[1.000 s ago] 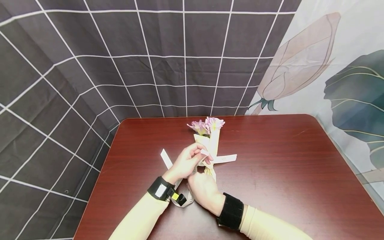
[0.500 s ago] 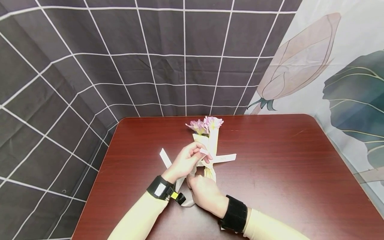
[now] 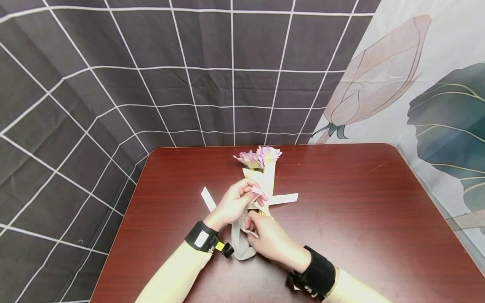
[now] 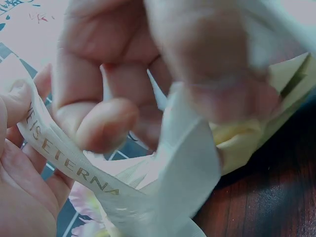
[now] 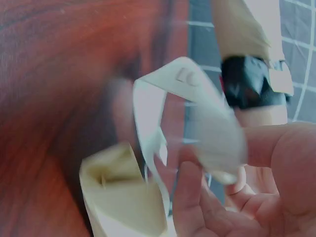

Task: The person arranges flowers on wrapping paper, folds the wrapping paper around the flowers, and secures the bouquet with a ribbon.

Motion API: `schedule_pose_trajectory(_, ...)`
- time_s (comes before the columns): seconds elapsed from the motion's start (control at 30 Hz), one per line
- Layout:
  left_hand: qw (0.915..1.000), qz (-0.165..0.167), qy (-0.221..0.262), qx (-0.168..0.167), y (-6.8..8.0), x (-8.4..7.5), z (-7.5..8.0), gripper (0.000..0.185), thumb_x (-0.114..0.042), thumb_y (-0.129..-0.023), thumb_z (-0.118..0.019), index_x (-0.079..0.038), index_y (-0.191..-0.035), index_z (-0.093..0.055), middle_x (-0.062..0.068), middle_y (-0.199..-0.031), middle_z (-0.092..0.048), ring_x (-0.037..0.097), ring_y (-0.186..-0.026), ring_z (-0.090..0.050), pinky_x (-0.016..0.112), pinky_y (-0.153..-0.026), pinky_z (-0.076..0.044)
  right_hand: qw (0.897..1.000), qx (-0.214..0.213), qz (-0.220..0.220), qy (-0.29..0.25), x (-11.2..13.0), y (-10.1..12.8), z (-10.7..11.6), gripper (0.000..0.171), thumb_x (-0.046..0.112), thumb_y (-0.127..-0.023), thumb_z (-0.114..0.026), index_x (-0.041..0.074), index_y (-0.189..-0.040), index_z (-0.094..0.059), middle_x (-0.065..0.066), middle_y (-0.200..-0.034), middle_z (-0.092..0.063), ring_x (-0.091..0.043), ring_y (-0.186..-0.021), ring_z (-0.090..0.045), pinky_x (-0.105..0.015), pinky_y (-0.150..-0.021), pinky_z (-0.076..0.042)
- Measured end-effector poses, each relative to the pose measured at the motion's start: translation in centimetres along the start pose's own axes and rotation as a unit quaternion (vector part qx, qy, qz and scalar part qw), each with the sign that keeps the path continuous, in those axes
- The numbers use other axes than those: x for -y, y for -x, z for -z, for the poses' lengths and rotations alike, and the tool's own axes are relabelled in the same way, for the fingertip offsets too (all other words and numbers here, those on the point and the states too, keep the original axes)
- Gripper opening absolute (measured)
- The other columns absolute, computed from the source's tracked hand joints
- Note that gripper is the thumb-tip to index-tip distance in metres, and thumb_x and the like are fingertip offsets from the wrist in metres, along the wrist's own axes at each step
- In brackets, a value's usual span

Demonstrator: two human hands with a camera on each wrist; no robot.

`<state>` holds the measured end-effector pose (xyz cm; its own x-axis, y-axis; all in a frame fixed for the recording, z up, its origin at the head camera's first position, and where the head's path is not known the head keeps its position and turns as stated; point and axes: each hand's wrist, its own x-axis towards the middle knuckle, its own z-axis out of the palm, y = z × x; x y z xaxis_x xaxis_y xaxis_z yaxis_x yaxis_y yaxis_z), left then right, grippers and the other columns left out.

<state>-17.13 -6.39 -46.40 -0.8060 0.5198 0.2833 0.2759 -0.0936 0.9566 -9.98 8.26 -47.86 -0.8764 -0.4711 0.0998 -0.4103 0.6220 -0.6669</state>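
A white ribbon with gold lettering loops around the wrapped flowers. My left hand pinches one part of the ribbon between thumb and fingers, beside the cream wrapping. Just below it, my right hand has its fingers curled at the hanging ribbon loop and pinches a strip of it. In the right wrist view the ribbon arches up and runs blurred into the fingers. The bouquet has pink-purple flowers at its far end and cream wrapping paper; my hands cover part of its middle.
One lettered ribbon tail points right on the red-brown table. Another white ribbon end sticks out left of my left forearm. A dark gridded cloth hangs behind the table, beside a floral one.
My right hand has shifted slightly up and right from behind the ribbon, its fingers now showing with a strip between them. The loop below hangs more open to view. My left hand stays put.
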Motion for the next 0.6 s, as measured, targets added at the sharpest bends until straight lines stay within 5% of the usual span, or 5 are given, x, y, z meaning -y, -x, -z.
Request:
schedule_pose_trajectory(0.33, 1.0000, -0.004, 0.005, -0.004, 0.0, 1.8, 0.6, 0.006, -0.008, -0.097, -0.050, -0.008, -0.101, -0.055, 0.011, -0.092, -0.070, 0.029, -0.076, -0.067, 0.049, -0.076, -0.052, 0.995, 0.031, -0.098, -0.002, -1.4, 0.5, 4.0, 0.035, 0.009, -0.075, -0.065, 0.011, -0.110, -0.062, 0.011, -0.063, -0.056, -0.001, -0.052, -0.047, -0.022, -0.048, -0.038)
schedule_pose_trajectory(0.6, 0.9999, 0.004, -0.010, -0.008, 0.2, -0.8, 0.2, 0.007, 0.000, -0.097, -0.048, -0.002, -0.101, -0.053, 0.020, -0.091, -0.068, 0.033, -0.074, -0.065, 0.028, -0.068, -0.053, 0.993, 0.020, -0.112, 0.015, -2.5, 0.6, 4.1, 0.004, 0.023, -0.084, -0.066, 0.025, -0.081, -0.066, 0.015, -0.057, -0.048, 0.001, -0.049, -0.040, -0.020, -0.046, -0.032)
